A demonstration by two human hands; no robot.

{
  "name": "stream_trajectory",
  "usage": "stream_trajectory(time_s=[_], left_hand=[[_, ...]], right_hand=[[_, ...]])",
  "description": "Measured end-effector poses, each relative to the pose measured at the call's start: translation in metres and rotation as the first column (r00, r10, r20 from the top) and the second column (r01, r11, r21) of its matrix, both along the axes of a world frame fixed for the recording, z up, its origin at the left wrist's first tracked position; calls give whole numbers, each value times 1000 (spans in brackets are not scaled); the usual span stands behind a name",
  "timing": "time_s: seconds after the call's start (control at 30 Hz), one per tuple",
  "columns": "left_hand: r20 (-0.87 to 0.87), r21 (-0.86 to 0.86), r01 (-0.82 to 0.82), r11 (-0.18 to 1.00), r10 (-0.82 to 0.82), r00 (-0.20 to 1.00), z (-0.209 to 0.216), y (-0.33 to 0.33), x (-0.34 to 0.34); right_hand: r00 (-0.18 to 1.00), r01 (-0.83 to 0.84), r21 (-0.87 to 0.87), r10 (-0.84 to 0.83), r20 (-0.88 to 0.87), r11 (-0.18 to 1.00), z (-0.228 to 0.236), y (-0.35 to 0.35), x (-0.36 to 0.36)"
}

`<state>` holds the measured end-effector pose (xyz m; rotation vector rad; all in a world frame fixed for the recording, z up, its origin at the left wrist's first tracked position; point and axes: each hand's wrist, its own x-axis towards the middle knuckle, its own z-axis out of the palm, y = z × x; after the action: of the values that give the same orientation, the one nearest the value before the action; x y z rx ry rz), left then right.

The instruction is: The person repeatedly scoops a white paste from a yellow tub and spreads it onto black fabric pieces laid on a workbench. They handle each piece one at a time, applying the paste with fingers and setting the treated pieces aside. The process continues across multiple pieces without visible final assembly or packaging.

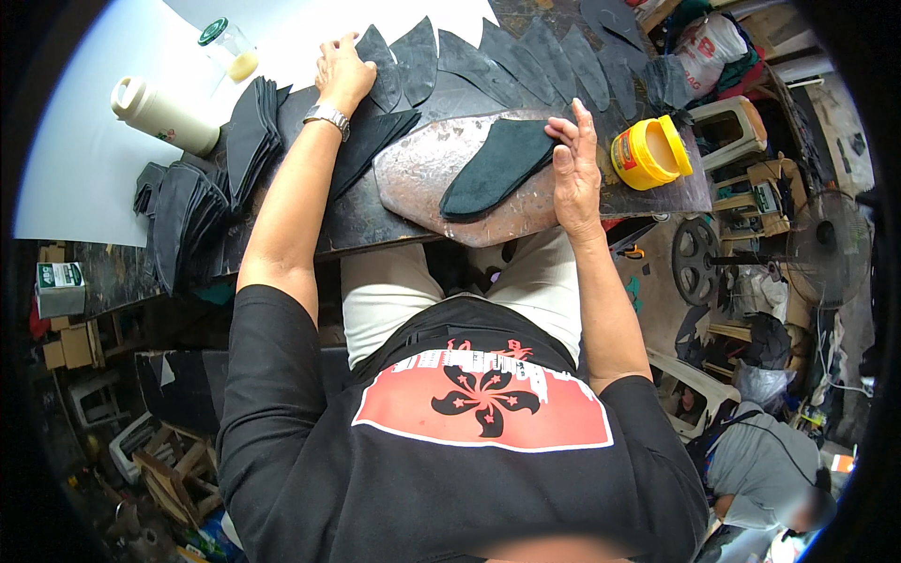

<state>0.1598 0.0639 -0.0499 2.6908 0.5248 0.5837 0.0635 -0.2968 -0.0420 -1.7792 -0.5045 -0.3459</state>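
My left hand (344, 75), with a metal-band wristwatch (328, 119), reaches to the far side of the bench. Its fingers are spread and bent beside a black leaf-shaped piece (383, 70), the leftmost of a fanned row; thumb and index finger are at its left edge. A larger black suede-like piece (497, 171) lies flat on a worn, smooth slab (408, 169) in front of me. At that piece's right end stands my right hand (576, 169), open and on edge, fingers stretched, their tips by its upper corner. Whether they press on it is hard to tell.
Stacks of black pieces (253, 141) lie left of the slab. A cream bottle (164, 117) and a glass jar (228, 49) stand beyond. An open yellow tub (650, 153) is near my right hand. At right are a fan (826, 246) and another person (765, 460).
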Motion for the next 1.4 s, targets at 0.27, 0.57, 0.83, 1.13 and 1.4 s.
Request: stream_trajectory(time_s=[0.27,0.57,0.83,1.13,1.4], left_hand=[[-77,-75,223,972,-228,971,2,10,4],[304,-50,259,965,-232,924,8,7,-5],[254,-146,847,511,-809,531,55,-82,-114],[143,-212,742,636,-731,667,49,-132,-177],[247,-279,764,582,-726,642,33,-127,-182]], right_hand=[[1000,-12,-1,12,27,1000,2,-1,-1],[998,-4,-68,8,62,998,1,-2,1],[999,-11,16,10,41,1000,-3,-2,1],[902,316,-277,-196,385,908,41,-45,-11],[855,294,-888,-512,79,355,85,-123,8]])
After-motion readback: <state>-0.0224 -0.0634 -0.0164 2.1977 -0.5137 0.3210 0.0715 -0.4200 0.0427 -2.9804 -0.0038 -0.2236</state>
